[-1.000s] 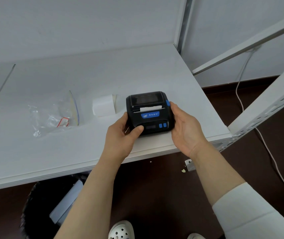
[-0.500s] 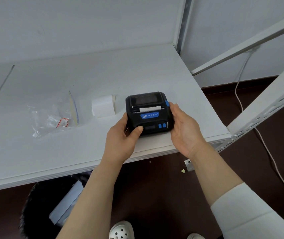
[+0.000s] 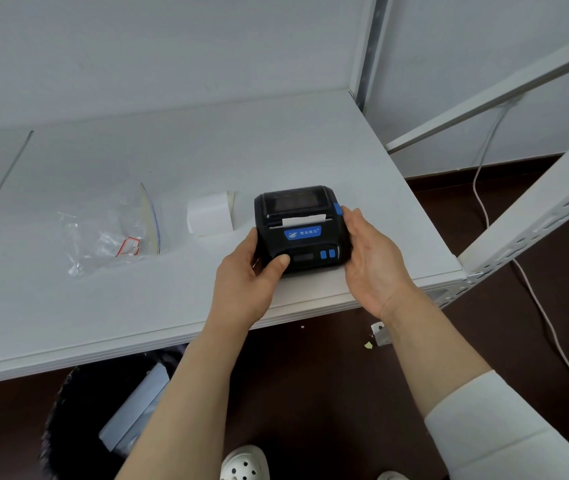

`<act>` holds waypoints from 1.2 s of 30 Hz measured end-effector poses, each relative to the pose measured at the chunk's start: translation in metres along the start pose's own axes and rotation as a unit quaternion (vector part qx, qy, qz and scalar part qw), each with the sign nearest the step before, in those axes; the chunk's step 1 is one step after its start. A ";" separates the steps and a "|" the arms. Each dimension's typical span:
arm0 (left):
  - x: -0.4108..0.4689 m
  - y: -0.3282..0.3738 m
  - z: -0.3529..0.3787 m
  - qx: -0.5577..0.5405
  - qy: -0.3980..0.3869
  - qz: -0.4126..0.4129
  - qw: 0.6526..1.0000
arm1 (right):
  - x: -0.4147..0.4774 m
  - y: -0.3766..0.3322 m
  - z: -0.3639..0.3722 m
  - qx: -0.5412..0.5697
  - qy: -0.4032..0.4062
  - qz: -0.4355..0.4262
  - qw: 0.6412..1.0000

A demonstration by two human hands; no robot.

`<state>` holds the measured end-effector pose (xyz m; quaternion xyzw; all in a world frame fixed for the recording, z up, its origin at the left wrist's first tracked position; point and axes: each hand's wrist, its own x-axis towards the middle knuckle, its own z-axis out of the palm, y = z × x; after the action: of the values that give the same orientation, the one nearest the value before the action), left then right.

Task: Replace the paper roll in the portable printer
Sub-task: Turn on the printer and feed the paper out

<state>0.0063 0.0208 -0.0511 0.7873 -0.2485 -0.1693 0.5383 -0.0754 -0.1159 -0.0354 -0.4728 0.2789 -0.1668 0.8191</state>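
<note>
A black portable printer (image 3: 302, 227) with blue buttons sits on the white table (image 3: 137, 306), near its front right corner. Its lid is closed and a short strip of white paper sticks out of the slot. My left hand (image 3: 248, 278) grips the printer's left side, thumb on the front face. My right hand (image 3: 373, 261) cups the right side, with fingertips by the blue latch (image 3: 337, 209). A white paper roll (image 3: 208, 214) lies on the table just left of the printer.
A crumpled clear plastic bag (image 3: 110, 233) lies further left on the table. A black bin (image 3: 103, 420) stands under the table's front edge. A white shelf frame (image 3: 532, 209) and a pale cable (image 3: 553, 341) are at the right, over a dark floor.
Both hands and the printer stay almost where they were. My right fingertips have crept slightly closer to the blue latch.
</note>
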 end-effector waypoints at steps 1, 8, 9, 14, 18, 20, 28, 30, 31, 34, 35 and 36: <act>0.000 0.000 0.000 0.000 0.000 0.000 1.000 | 0.000 0.000 0.000 0.001 0.000 0.000 1.000; 0.000 0.001 0.000 0.000 0.000 -0.002 1.000 | -0.002 -0.002 0.001 -0.001 0.002 0.003 1.000; 0.000 0.001 0.000 -0.001 0.000 -0.004 1.000 | -0.002 -0.002 0.002 -0.002 0.002 0.004 1.000; 0.000 0.001 0.000 -0.002 0.002 -0.007 1.000 | -0.004 -0.003 0.003 -0.005 0.004 0.005 1.000; 0.001 0.000 0.000 -0.006 0.000 -0.005 1.000 | -0.004 -0.003 0.002 -0.006 0.001 0.005 1.000; 0.001 0.000 0.000 -0.006 0.000 -0.006 1.000 | -0.004 -0.002 0.002 -0.006 -0.003 0.004 1.000; 0.001 -0.001 0.000 -0.012 0.001 -0.011 1.000 | -0.003 -0.003 0.002 -0.006 -0.006 0.003 1.000; 0.002 -0.002 0.000 -0.012 0.001 -0.009 1.000 | -0.003 -0.003 0.002 -0.003 -0.005 0.005 1.000; 0.002 -0.002 0.000 -0.013 0.001 -0.009 1.000 | -0.003 -0.003 0.002 -0.002 -0.005 0.005 1.000; 0.002 -0.002 -0.001 -0.014 0.002 -0.011 1.000 | -0.004 -0.003 0.002 -0.002 -0.003 0.004 1.000; 0.001 -0.002 -0.001 -0.012 0.001 -0.009 1.000 | -0.004 -0.003 0.002 -0.003 -0.003 0.003 1.000; 0.001 -0.002 0.000 -0.010 0.000 -0.008 1.000 | -0.004 -0.003 0.002 -0.003 -0.003 0.002 1.000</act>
<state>0.0079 0.0213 -0.0530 0.7836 -0.2407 -0.1760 0.5451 -0.0773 -0.1136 -0.0310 -0.4755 0.2776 -0.1624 0.8188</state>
